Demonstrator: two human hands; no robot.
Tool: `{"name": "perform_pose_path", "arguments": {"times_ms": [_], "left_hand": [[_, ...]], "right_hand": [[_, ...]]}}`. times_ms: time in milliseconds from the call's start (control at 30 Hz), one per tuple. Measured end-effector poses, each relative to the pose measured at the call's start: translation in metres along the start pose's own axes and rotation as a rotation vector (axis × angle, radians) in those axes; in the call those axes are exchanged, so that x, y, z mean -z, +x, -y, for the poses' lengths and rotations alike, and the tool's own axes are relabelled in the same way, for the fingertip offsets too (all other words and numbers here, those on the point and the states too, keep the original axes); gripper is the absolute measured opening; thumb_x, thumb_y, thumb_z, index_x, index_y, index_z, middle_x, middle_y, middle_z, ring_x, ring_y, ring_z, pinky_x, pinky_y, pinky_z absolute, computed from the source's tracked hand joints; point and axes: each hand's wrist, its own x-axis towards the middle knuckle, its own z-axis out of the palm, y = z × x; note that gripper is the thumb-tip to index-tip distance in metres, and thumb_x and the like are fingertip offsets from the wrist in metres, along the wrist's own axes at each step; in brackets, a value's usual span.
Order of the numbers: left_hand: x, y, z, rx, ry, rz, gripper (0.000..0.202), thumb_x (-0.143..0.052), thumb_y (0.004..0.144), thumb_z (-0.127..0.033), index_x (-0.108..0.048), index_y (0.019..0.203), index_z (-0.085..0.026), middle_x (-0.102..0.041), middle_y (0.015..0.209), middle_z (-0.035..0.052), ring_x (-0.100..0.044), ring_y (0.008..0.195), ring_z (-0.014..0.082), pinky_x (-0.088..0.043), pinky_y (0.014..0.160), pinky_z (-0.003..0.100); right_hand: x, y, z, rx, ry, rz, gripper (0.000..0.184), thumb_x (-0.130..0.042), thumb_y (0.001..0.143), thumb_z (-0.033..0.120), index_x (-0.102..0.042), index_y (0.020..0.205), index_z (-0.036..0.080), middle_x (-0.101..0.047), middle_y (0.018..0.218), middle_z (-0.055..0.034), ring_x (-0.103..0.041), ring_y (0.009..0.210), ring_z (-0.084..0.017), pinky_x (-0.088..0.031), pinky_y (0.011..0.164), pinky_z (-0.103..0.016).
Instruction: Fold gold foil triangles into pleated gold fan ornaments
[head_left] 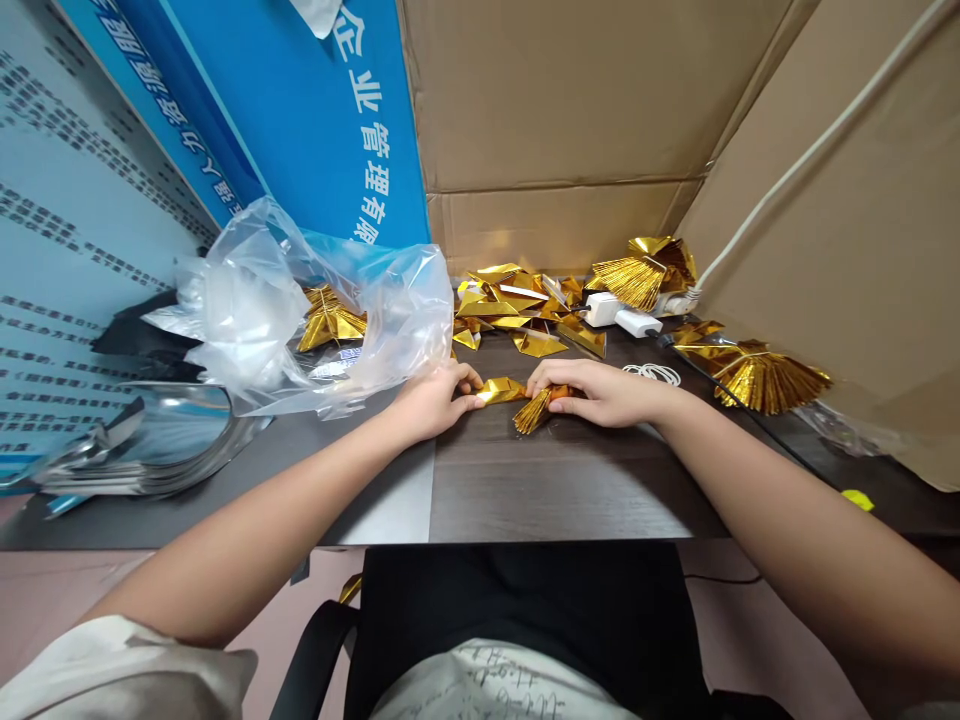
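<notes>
Near the middle of the dark wood table (570,490), my left hand (439,400) pinches the left end of a folded gold foil piece (501,390) between thumb and fingers. My right hand (592,390) is closed around a pleated gold foil fan (532,412), whose fringed end spreads down and left. The right fingertips also touch the right end of the folded piece; whether the two pieces are joined is hidden by the fingers. Behind my hands lies a pile of folded gold foil pieces (517,305).
A clear plastic bag (255,300) with gold foil in it stands at left, above stacked silver sheets (150,460). Finished-looking gold fans (765,378) lie at right, near white plugs (637,322), a white cord coil (652,374) and a black cable (739,405). Cardboard (555,110) walls the back.
</notes>
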Motion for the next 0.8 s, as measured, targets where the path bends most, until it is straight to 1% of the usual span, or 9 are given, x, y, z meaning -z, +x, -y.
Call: {"name": "perform_pose_path", "arguments": {"times_ms": [100,167,267,333,400,500,567,667,800], "left_hand": [[0.002,-0.001,-0.005,0.047,0.047,-0.004,0.018,-0.071,0.088,-0.029,-0.07,0.105,-0.022,-0.072,0.1,0.0034,-0.065,0.088,0.0192,-0.049,0.079,0.031],[0.002,-0.002,-0.006,0.062,0.068,-0.01,0.015,-0.071,0.088,-0.028,-0.07,0.102,-0.022,-0.073,0.098,0.0026,-0.066,0.084,0.0189,-0.049,0.074,0.03],[0.002,-0.004,-0.005,0.044,0.115,-0.038,0.011,-0.069,0.086,-0.026,-0.07,0.096,-0.021,-0.074,0.089,0.0024,-0.067,0.077,0.0189,-0.047,0.064,0.027],[0.002,-0.004,-0.006,0.033,0.142,-0.052,0.009,-0.068,0.086,-0.026,-0.07,0.093,-0.02,-0.075,0.084,0.0026,-0.068,0.075,0.0196,-0.046,0.061,0.027],[0.002,-0.005,-0.008,0.05,0.153,-0.044,0.007,-0.068,0.086,-0.026,-0.07,0.091,-0.021,-0.075,0.082,0.0027,-0.068,0.076,0.0206,-0.046,0.061,0.027],[0.002,-0.004,-0.01,0.107,0.158,-0.027,0.007,-0.068,0.087,-0.026,-0.071,0.091,-0.02,-0.076,0.085,0.0035,-0.069,0.08,0.0226,-0.047,0.064,0.029],[0.001,-0.003,-0.009,0.094,0.15,-0.04,0.007,-0.068,0.086,-0.026,-0.071,0.089,-0.02,-0.076,0.084,0.0037,-0.069,0.08,0.0228,-0.047,0.064,0.029],[-0.001,-0.002,-0.007,0.05,0.11,-0.057,0.006,-0.07,0.085,-0.026,-0.07,0.085,-0.02,-0.075,0.078,0.0029,-0.067,0.073,0.0202,-0.046,0.061,0.028],[-0.002,-0.004,-0.009,0.076,0.057,-0.052,0.004,-0.07,0.085,-0.023,-0.07,0.083,-0.019,-0.073,0.077,0.002,-0.066,0.071,0.0181,-0.046,0.062,0.028]], "right_hand": [[0.0,0.001,-0.002,-0.026,0.002,0.016,0.03,-0.049,0.097,0.038,-0.062,0.114,0.018,-0.064,0.124,-0.0099,-0.06,0.113,-0.018,-0.048,0.102,-0.035],[0.0,0.001,-0.002,-0.046,-0.01,0.009,0.031,-0.048,0.097,0.038,-0.062,0.116,0.018,-0.064,0.125,-0.0103,-0.06,0.113,-0.018,-0.048,0.1,-0.035],[-0.001,0.001,-0.001,-0.053,-0.012,0.001,0.031,-0.048,0.097,0.038,-0.062,0.116,0.018,-0.063,0.127,-0.0106,-0.061,0.114,-0.018,-0.049,0.099,-0.034],[-0.002,0.002,0.001,-0.052,-0.014,-0.002,0.03,-0.048,0.097,0.038,-0.062,0.116,0.018,-0.064,0.127,-0.0105,-0.061,0.114,-0.018,-0.049,0.098,-0.034],[-0.002,0.002,0.003,-0.049,-0.02,-0.006,0.029,-0.048,0.097,0.037,-0.062,0.114,0.018,-0.064,0.125,-0.0104,-0.061,0.113,-0.018,-0.049,0.099,-0.035],[-0.004,0.003,0.004,-0.039,-0.017,-0.009,0.028,-0.048,0.097,0.036,-0.061,0.114,0.018,-0.064,0.123,-0.0103,-0.061,0.113,-0.019,-0.048,0.101,-0.037],[-0.006,0.005,0.006,-0.03,-0.019,-0.013,0.028,-0.048,0.097,0.035,-0.061,0.115,0.018,-0.064,0.122,-0.0103,-0.061,0.112,-0.019,-0.049,0.101,-0.037],[-0.011,0.008,0.008,-0.006,-0.032,-0.047,0.025,-0.048,0.097,0.031,-0.06,0.114,0.018,-0.063,0.12,-0.0103,-0.06,0.111,-0.018,-0.049,0.102,-0.037],[-0.018,0.012,0.012,-0.027,-0.041,-0.105,0.02,-0.049,0.096,0.031,-0.061,0.105,0.018,-0.056,0.126,-0.0113,-0.056,0.119,-0.019,-0.047,0.111,-0.041]]}}
